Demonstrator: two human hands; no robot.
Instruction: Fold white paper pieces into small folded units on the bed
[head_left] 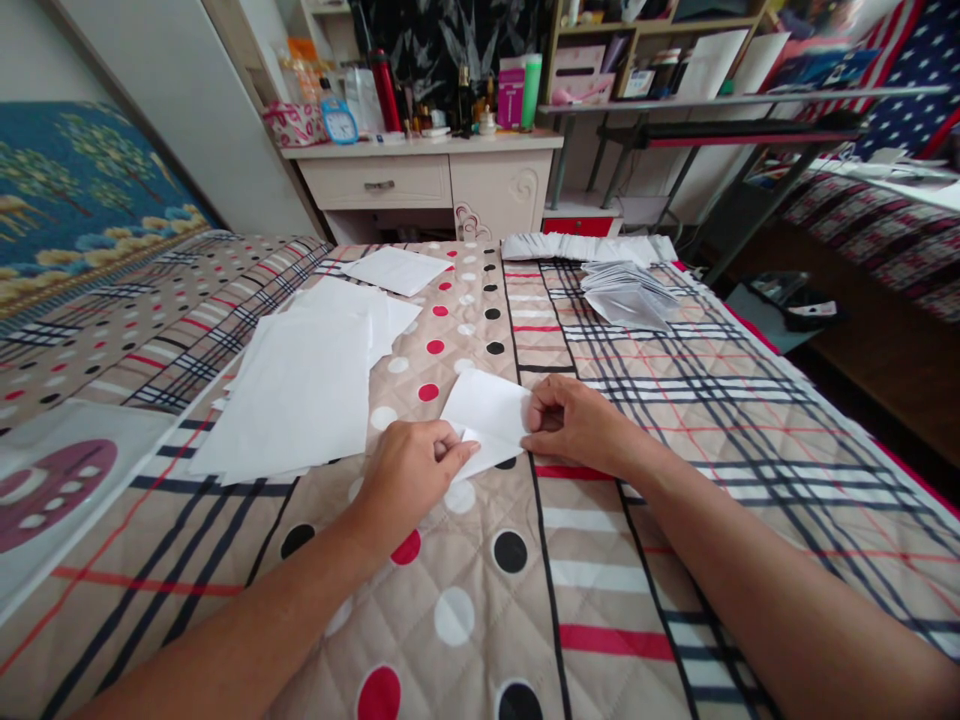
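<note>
On the bed, head view: a patterned quilt [454,560] spreads under both hands, its red-trimmed edge slanting along the right and its far edge meeting the white drawer cabinet [405,185].
Open room: bare quilt runs from the hands toward the near side, and more lies right of the right forearm; on the left, the sheet pile [292,390] stands just beside the left hand [412,468].
Folded paper: one white piece [491,400] lies on the quilt between the two hands, touched by both, a flap turned over at its near part.
Left grip: narrow, thumb and fingers pinched on the paper's near left part.
Right grip: fingers of the right hand [574,422] curled, thumb low, at the paper's right edge; I cannot tell how firmly they hold it.
Paper count: one piece at the hands, one sheet pile at left, one white piece [401,270] beyond it, one fanned stack [630,295] and one long row of papers [585,247] at far right; sheets within each are too tight to count.
Left edge: one printed bag [60,490].
</note>
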